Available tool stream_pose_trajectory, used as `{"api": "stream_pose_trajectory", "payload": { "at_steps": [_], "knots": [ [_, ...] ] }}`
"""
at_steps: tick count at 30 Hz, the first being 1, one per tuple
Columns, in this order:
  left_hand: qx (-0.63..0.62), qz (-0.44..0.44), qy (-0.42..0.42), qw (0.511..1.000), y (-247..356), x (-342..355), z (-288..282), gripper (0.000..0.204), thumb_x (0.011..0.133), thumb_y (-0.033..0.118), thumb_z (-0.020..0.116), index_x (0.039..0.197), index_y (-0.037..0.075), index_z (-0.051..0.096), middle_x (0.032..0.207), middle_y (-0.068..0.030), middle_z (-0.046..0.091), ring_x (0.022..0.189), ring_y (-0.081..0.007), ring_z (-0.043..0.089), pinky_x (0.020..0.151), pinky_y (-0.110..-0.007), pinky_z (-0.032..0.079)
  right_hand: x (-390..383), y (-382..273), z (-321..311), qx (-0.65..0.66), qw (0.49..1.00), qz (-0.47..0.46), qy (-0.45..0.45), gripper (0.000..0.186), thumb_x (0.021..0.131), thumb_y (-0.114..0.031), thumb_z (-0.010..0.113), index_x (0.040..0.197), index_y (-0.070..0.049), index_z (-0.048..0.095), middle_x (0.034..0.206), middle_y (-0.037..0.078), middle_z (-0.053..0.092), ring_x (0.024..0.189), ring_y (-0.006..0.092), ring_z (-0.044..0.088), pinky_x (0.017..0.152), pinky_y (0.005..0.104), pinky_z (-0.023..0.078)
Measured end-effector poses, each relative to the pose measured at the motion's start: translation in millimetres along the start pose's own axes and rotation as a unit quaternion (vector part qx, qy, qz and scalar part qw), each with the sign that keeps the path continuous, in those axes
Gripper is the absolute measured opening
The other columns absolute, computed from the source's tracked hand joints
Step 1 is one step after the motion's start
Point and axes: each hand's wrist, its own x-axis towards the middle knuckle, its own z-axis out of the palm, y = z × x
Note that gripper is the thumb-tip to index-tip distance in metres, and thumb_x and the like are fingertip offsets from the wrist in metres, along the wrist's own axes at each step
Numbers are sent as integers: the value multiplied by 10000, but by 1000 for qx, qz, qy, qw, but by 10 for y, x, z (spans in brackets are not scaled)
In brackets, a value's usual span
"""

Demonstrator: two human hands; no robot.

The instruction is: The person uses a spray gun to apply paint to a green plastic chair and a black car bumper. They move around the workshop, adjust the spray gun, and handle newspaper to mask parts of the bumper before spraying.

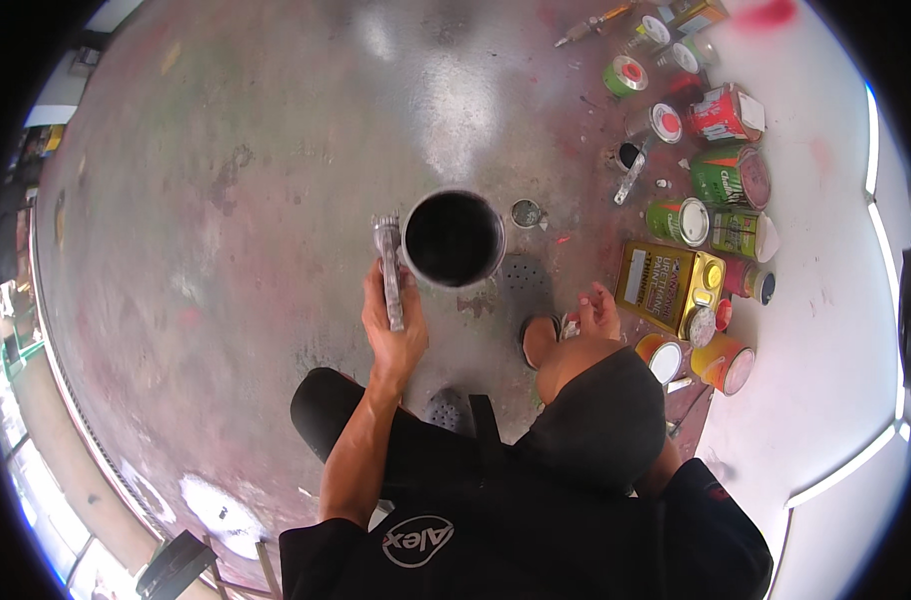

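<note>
My left hand (396,325) grips a long, silver, paint-crusted tool (390,265) upright along the left side of a round can (454,238) with a very dark inside. Whether my fingers also touch the can is unclear. My right hand (598,312) is beside my right knee, fingers apart and loosely bent, with nothing visible in them, just left of a gold rectangular tin (664,270). A small cup (528,213) with grey contents stands right of the dark can.
Several paint cans (721,180) line the right, along a white wall (816,300), with a small tool (591,25) at the top. My sandaled feet (526,295) are on the stained floor (226,250) below me. A dark wood-legged object (176,565) stands at the lower left.
</note>
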Motion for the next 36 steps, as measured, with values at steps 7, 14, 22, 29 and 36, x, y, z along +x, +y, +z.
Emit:
{"api": "stream_pose_trajectory", "payload": {
  "at_steps": [7, 14, 22, 29, 36],
  "knots": [
    [52, 59, 74, 994, 57, 34, -21, 329, 1039, 149, 678, 1307, -3, 562, 956, -129, 684, 821, -175, 629, 754, -363, 527, 158, 20, -12, 55, 998, -5, -16, 456, 1049, -208, 654, 1473, -93, 533, 1120, 93, 722, 743, 145, 704, 687, 285, 539],
    [13, 62, 150, 987, -5, 164, -121, 285, 1035, 151, 698, 1224, -16, 565, 911, -76, 624, 813, -149, 561, 749, -327, 500, 139, 194, -11, 28, 999, 20, -20, 435, 1042, -216, 670, 1446, -100, 559, 1088, 82, 720, 771, 133, 703, 694, 289, 543],
    [-40, 18, 149, 988, -132, 326, -143, 224, 1047, 178, 677, 1200, 23, 627, 958, -26, 626, 677, -74, 502, 584, -265, 420, -5, 364, -171, -200, 979, 20, 16, 527, 953, -372, 744, 1398, -113, 629, 1217, 169, 684, 1052, 309, 693, 847, 451, 562],
    [-75, -15, 127, 989, -69, 331, -104, 168, 1068, 215, 621, 1121, 58, 647, 797, 5, 571, 526, -68, 419, 475, -247, 339, -507, 375, -485, -322, 893, 312, 44, 1272, 761, -772, 761, 1666, -73, 203, 1667, 406, 101, 1479, 613, 325, 1217, 560, 344],
    [-97, -17, 163, 982, -329, 455, -255, 65, 1014, 119, 643, 991, 59, 633, 728, 37, 522, 517, -74, 413, 457, -260, 342, -389, 788, 86, -244, 939, 207, 123, 1065, 812, -619, 793, 1563, 10, 374, 1515, 486, 325, 1407, 613, 411, 1163, 551, 403]
  ]
}}
